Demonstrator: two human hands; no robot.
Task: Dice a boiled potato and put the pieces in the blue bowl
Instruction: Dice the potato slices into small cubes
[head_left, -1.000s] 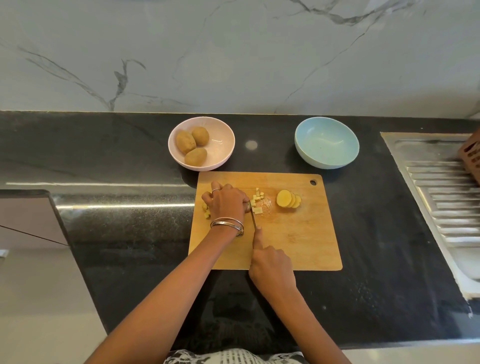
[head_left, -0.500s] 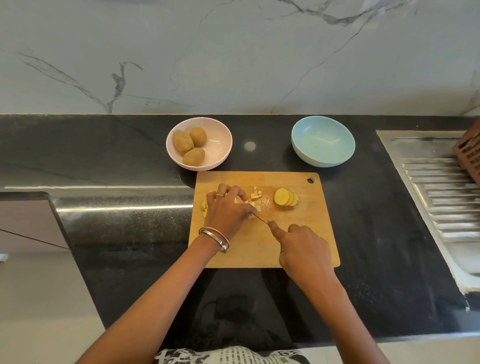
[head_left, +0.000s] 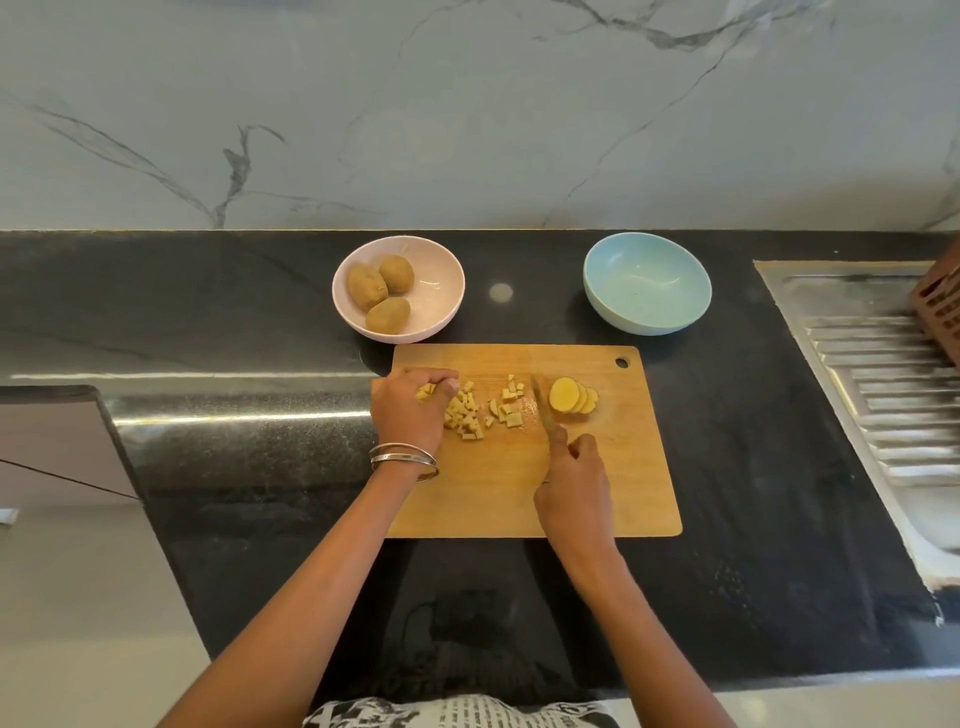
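A wooden cutting board (head_left: 613, 467) lies on the black counter. Diced potato pieces (head_left: 470, 413) are scattered on its upper left part, and a few potato slices (head_left: 571, 396) lean together to their right. My left hand (head_left: 408, 410) sits at the board's left edge with its fingers curled round some potato pieces. My right hand (head_left: 574, 486) grips a knife (head_left: 542, 402) whose blade points away from me, between the dice and the slices. The blue bowl (head_left: 647, 283) stands beyond the board's right corner and holds nothing.
A pink bowl (head_left: 431, 306) with three whole potatoes (head_left: 382, 291) stands beyond the board's left corner. A steel sink drainboard (head_left: 883, 374) lies at the right, with a brown basket (head_left: 940, 306) on it. A marble wall rises behind the counter.
My left hand slid left off the dice pile to the board's left edge, uncovering the pieces. My right hand swung the knife from a slant to pointing straight away, beside the slices.
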